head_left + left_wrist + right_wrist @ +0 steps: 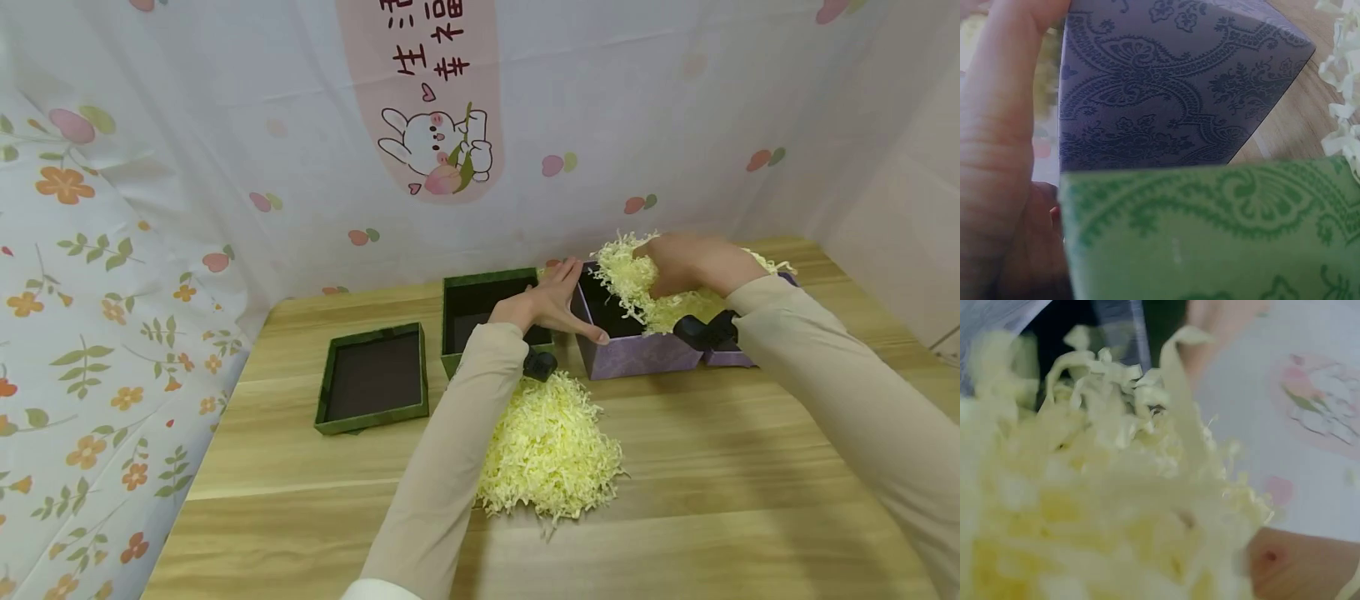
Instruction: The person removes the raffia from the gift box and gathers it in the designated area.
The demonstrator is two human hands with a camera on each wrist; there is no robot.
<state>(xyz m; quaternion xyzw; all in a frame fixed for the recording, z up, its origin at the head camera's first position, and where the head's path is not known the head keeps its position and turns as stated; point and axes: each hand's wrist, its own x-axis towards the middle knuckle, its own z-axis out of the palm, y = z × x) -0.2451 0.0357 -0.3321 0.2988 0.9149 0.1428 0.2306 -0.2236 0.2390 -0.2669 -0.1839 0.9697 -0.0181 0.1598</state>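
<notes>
My left hand point(551, 302) rests along the left side of the purple patterned box point(637, 357), fingers spread and fairly straight, thumb at its front rim. In the left wrist view that box's patterned wall point(1141, 81) stands just behind the green box's edge point(1210, 231). Over the purple box my right hand point(686, 262) grips a big clump of pale yellow shredded paper point(626, 271). The clump point(1104, 512) fills most of the right wrist view and hides the fingers. Black shows inside the purple box, left of the clump.
A green box point(491, 277) with a dark inside stands left of the purple one. Further left lies a shallow green lid point(375, 417). Loose shredded paper point(558, 450) is heaped in front. A purple piece point(726, 358) sits partly hidden behind the right wrist.
</notes>
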